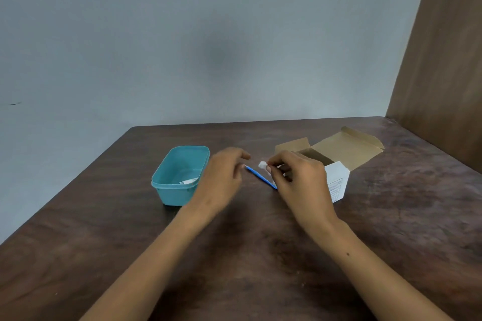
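A dark wooden surface [260,255] meets a grey wall. An open cardboard box [349,148] lies at back right and a teal tub [172,194] at left, well apart. Between them, the right hand [302,182] pinches a small white wad [262,164] in thumb and forefinger. A thin blue stick [258,176] slants out from under it. The blurred left hand [221,177] has loosely curled fingers near the stick's tip; whether they grip anything cannot be told.
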Tool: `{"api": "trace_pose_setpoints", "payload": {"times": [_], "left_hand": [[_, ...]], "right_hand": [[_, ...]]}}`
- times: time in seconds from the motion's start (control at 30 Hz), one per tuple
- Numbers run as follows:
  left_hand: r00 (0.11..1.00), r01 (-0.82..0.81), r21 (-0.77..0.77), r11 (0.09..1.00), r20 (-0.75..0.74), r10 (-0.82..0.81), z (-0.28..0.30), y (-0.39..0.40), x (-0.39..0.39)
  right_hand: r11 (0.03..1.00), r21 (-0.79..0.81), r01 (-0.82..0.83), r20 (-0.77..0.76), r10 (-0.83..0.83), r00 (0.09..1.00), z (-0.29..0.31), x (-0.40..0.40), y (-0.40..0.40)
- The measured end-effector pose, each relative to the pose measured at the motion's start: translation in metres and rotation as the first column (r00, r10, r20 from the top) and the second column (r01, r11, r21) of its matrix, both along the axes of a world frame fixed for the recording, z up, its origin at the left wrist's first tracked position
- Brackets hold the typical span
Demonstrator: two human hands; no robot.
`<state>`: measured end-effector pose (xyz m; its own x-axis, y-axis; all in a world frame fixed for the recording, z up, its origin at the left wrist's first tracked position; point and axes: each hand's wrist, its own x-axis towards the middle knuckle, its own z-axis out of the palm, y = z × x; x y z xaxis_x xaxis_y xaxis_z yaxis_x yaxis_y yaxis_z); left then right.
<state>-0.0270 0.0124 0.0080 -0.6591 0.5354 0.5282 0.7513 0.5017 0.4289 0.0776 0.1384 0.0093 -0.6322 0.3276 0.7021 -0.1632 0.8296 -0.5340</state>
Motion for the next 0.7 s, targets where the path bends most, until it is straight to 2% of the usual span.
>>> {"api": "trace_pose_setpoints", "payload": {"times": [0.17, 0.3, 0.43, 0.57, 0.7], "left_hand": [[0.97, 0.232, -0.282, 0.931, -0.004, -0.243, -0.037, 0.013, -0.01], [0.959, 0.253, -0.416, 0.873, -0.007, -0.282, -0.045, 0.025, -0.005], [0.955, 0.269, -0.388, 0.881, -0.012, -0.296, -0.04, 0.023, -0.003], [0.951, 0.303, -0.326, 0.896, 0.045, -0.305, -0.031, 0.009, 0.0], [0.972, 0.234, -0.271, 0.934, 0.088, -0.218, -0.023, -0.001, 0.003]], "right_hand": [[1.0, 0.024, 0.0, -0.016, 0.001, 1.0, 0.0, -0.001, 0.002], [1.0, 0.006, 0.008, -0.023, -0.007, 1.0, -0.001, -0.003, 0.004], [1.0, 0.011, 0.007, -0.02, -0.007, 1.0, -0.002, -0.003, 0.003], [1.0, -0.007, -0.01, 0.015, 0.01, 1.0, -0.003, -0.002, 0.001], [1.0, 0.002, -0.009, 0.05, 0.009, 0.999, -0.005, -0.003, -0.001]]}}
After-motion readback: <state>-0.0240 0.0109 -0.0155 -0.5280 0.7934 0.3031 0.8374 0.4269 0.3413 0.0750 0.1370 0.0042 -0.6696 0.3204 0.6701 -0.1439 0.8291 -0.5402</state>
